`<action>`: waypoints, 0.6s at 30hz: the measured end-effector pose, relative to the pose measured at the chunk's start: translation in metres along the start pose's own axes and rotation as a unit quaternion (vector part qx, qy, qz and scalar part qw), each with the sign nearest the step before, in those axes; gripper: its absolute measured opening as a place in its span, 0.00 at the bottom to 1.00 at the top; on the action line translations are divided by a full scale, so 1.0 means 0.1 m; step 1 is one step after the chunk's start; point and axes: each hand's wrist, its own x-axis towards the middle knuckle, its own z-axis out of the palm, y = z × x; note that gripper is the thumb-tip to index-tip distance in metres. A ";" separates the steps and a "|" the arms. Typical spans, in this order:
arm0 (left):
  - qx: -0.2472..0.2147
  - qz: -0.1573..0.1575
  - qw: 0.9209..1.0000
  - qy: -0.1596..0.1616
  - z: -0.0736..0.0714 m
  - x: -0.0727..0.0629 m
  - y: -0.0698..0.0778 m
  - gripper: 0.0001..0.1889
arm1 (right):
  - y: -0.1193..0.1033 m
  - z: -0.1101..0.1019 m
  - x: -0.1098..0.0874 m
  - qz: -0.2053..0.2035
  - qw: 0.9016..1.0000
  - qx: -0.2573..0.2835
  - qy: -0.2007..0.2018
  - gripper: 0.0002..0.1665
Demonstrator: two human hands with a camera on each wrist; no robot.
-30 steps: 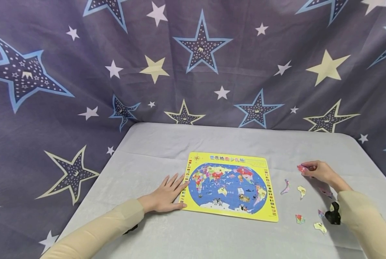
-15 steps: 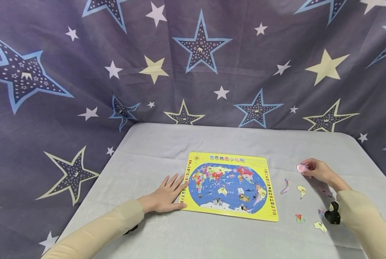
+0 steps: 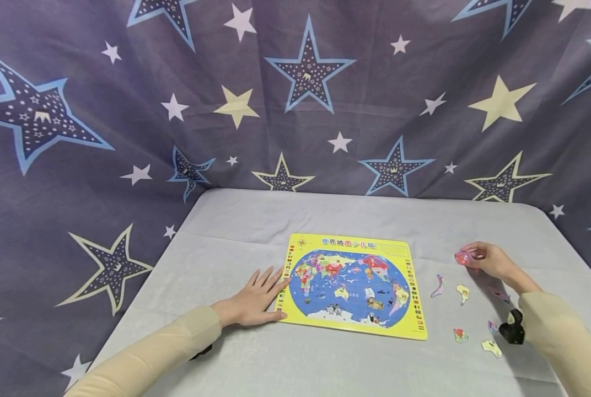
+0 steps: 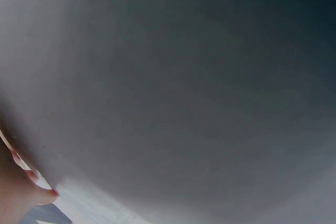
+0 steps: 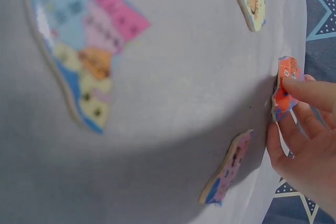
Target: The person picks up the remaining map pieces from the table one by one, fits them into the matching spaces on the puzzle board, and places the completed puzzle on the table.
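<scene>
My right hand (image 3: 491,262) pinches a red and pink puzzle piece (image 3: 463,258) between thumb and fingers, just above the table to the right of the board. In the right wrist view that held piece (image 5: 286,85) looks orange-red with a blue edge. My left hand (image 3: 253,300) lies flat with fingers spread, its fingertips touching the left edge of a yellow-bordered world map puzzle board (image 3: 350,328). The left wrist view is mostly dark cloth, with part of the left hand (image 4: 21,192) at the lower left.
Loose pieces lie right of the board: a long purple one (image 3: 439,286), a pale yellow one (image 3: 462,294), a red-green one (image 3: 460,335), another pale yellow one (image 3: 491,348) and a pink one (image 3: 500,295). A star-patterned curtain (image 3: 325,138) hangs behind the grey-covered table (image 3: 256,218).
The right hand keeps its grip and stays nearly in place; the piece tilts in its fingers, showing paler half a second ago and red again now. The left hand has not moved.
</scene>
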 end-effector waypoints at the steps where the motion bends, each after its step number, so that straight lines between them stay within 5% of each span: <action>1: -0.001 0.000 1.000 0.000 0.00 0.00 0.00 0.43 | -0.01 0.00 0.00 -0.001 1.000 0.001 0.001 0.20; 18: 0.000 -0.001 1.000 -0.002 -0.01 0.00 0.01 0.43 | -0.18 0.00 0.04 -0.019 1.000 -0.011 0.021 0.16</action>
